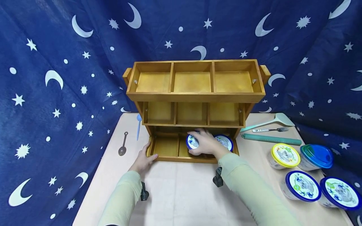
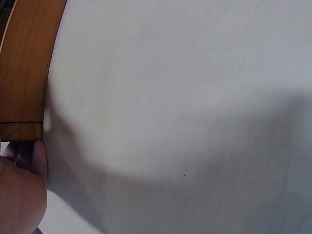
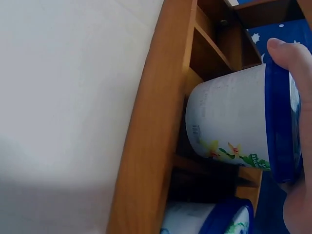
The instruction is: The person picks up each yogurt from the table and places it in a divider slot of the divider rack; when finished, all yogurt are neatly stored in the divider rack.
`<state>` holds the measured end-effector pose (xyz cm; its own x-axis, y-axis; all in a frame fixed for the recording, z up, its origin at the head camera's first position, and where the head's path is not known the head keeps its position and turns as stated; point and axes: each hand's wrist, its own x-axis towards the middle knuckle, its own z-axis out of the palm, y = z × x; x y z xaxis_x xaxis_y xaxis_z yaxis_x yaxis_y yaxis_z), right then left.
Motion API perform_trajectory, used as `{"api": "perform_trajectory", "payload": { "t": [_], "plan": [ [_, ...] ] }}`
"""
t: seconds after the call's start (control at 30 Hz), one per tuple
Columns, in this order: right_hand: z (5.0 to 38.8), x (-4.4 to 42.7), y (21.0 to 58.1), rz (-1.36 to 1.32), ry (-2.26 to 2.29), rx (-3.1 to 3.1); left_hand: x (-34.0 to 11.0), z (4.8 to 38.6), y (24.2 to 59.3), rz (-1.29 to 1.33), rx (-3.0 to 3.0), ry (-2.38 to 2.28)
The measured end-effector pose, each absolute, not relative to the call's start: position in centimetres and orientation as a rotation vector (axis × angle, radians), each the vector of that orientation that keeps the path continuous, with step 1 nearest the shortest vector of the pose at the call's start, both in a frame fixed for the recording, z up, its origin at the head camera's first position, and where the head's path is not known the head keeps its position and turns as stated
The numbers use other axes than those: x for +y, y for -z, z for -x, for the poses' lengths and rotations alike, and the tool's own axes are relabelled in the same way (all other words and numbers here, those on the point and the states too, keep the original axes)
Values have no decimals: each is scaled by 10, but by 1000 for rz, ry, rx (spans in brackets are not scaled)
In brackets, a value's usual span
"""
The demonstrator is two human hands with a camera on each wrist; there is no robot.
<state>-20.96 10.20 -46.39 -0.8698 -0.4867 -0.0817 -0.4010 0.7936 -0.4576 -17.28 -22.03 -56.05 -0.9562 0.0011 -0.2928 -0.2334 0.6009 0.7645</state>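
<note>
A tiered wooden organizer (image 1: pixel 195 98) stands at the table's back, with three levels of compartments. My right hand (image 1: pixel 207 143) grips a blue-lidded tub (image 1: pixel 192 142) by its lid, at the bottom level's middle compartment. In the right wrist view the white tub (image 3: pixel 229 117) is partly inside the compartment, tilted in that view. A second blue-lidded tub (image 1: pixel 224 142) sits in the bottom right compartment. My left hand (image 1: pixel 143 159) holds the organizer's bottom left front corner, thumb in front and fingers along the side; in the left wrist view the fingers (image 2: pixel 40 158) touch the wooden corner.
At the right lie a green spatula (image 1: pixel 280 120), a fork (image 1: pixel 270 130) and a green stick (image 1: pixel 271 139). Nearer stand a yellow-lidded tub (image 1: pixel 285 155), a blue-green-lidded tub (image 1: pixel 316 156) and two blue-lidded tubs (image 1: pixel 303 185). Left are a grey spoon (image 1: pixel 123 150) and a blue spoon (image 1: pixel 138 125).
</note>
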Motion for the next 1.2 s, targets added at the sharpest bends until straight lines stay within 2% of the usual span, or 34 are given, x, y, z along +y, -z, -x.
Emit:
{"api": "perform_trajectory", "payload": {
  "t": [0.37,0.8,1.2],
  "plan": [
    [212,87,491,643,736,2803,-221,169,560,179,2566,-1342],
    [213,83,505,656,692,2776,-220,172,561,171,2577,-1334],
    [208,92,496,674,671,2778,-217,167,558,152,2578,-1372]
  ]
}}
